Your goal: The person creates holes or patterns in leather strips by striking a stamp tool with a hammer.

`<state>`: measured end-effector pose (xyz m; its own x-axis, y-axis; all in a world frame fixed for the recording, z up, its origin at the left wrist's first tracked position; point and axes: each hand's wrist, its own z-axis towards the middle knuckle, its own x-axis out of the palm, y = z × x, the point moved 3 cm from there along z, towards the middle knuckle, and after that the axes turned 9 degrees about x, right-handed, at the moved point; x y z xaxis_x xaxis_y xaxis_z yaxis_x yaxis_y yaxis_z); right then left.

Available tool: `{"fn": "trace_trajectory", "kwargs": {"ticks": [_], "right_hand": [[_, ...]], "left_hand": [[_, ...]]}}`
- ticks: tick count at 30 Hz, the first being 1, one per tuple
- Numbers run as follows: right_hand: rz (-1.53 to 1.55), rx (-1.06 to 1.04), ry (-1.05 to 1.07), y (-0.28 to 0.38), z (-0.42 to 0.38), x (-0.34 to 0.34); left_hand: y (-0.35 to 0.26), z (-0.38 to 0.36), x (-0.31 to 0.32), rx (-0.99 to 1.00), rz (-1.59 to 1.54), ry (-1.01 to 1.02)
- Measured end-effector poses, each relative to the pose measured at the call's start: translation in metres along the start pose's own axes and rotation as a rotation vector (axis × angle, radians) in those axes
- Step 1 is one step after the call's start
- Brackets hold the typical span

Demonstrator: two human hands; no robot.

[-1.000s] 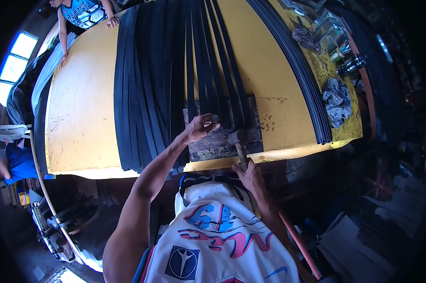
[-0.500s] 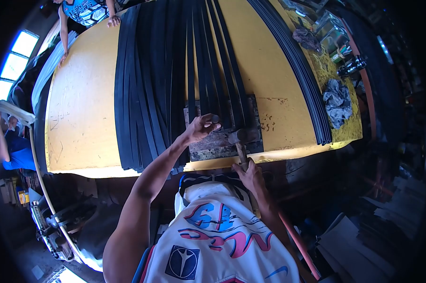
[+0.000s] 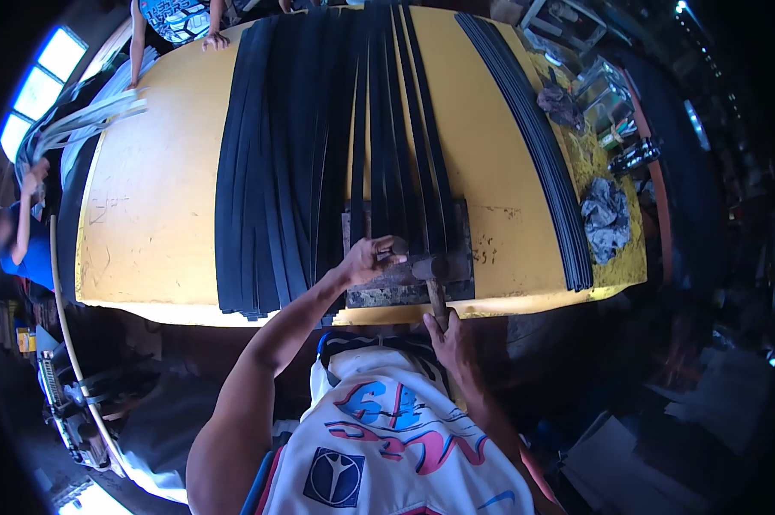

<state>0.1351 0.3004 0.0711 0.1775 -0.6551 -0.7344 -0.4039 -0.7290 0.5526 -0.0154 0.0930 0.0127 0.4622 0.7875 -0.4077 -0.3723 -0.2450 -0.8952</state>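
Note:
My left hand (image 3: 372,261) is closed around a short, dark, round-topped tool (image 3: 397,245), above a worn dark board (image 3: 379,296); its lower end is hidden. Close by on the right, my right hand (image 3: 453,340) grips the wooden handle of a hammer (image 3: 437,299). The hammer's head is over the board, just right of my left fingers. Long black strips (image 3: 409,154) run from the far side of the table onto the board, several of them spaced apart.
A wide layer of black strips (image 3: 272,172) covers the middle of the yellow table (image 3: 151,215). Another bundle of strips (image 3: 533,146) lies at the right, beside a crumpled grey bag (image 3: 606,219). One person (image 3: 177,19) stands across the table; another (image 3: 27,232) handles pale strips (image 3: 96,116) at the left.
The view has shifted, so my hands and the board sit lower in it. Both hands keep their holds. At the left, the person has swung pale strips up over the table's corner.

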Motion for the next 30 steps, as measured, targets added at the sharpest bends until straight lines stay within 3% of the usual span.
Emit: {"fn": "trace_trajectory", "kwargs": {"ticks": [4, 6, 8, 10, 11, 12, 13, 14, 15, 16, 18, 19, 20, 22, 23, 24, 26, 30], "right_hand": [[0.036, -0.074, -0.098, 0.096, -0.028, -0.08], [0.287, -0.208, -0.126, 0.093, -0.035, -0.105], [0.594, -0.718, -0.337, 0.163, -0.059, -0.16], [0.851, -0.829, -0.435, 0.194, -0.074, -0.166], [0.863, -0.775, -0.335, 0.187, -0.071, -0.153], [0.418, -0.57, -0.359, 0.153, -0.063, -0.134], [0.351, -0.436, -0.196, 0.115, -0.045, -0.085], [0.154, -0.08, -0.02, 0.113, -0.03, -0.055], [-0.158, 0.019, 0.015, 0.056, -0.002, 0.005], [-0.074, -0.021, -0.03, 0.04, -0.003, 0.018], [0.112, -0.205, -0.156, 0.051, -0.011, 0.005], [0.116, -0.093, -0.049, 0.038, -0.014, 0.001], [0.022, 0.09, 0.054, 0.048, -0.021, -0.018], [0.121, 0.165, 0.051, 0.022, -0.016, -0.019], [0.196, 0.154, 0.038, 0.006, -0.013, -0.013], [0.129, 0.236, 0.071, 0.001, -0.009, -0.017], [0.076, 0.25, 0.081, -0.02, 0.006, -0.011], [-0.007, 0.194, 0.066, -0.029, 0.015, -0.009]], "left_hand": [[-0.004, -0.005, -0.001, 0.046, 0.11, 0.011], [-0.003, -0.004, -0.003, 0.06, 0.121, -0.003], [-0.002, -0.006, 0.001, 0.075, 0.137, -0.006], [-0.009, -0.007, -0.003, 0.058, 0.114, -0.023], [-0.014, -0.008, -0.004, 0.023, 0.135, 0.014], [-0.013, -0.004, -0.007, -0.004, 0.165, 0.043], [-0.011, -0.002, -0.01, -0.008, 0.164, 0.033], [-0.008, -0.004, -0.009, 0.007, 0.127, 0.005], [-0.006, -0.008, -0.005, 0.024, 0.088, -0.014], [-0.004, -0.018, 0.007, 0.015, 0.077, -0.004], [-0.009, -0.007, -0.008, 0.242, 0.202, -0.107], [-0.006, -0.009, -0.001, 0.171, 0.258, -0.026], [-0.01, -0.003, -0.003, -0.007, 0.083, 0.063], [0.002, -0.001, -0.001, 0.014, -0.048, 0.085], [0.02, -0.004, 0.009, -0.126, -0.349, 0.006], [-0.003, 0.0, -0.002, -0.361, -0.488, 0.047], [0.004, 0.014, -0.004, -0.222, -0.352, 0.044], [0.016, 0.033, 0.005, -0.165, -0.378, -0.001]]}}
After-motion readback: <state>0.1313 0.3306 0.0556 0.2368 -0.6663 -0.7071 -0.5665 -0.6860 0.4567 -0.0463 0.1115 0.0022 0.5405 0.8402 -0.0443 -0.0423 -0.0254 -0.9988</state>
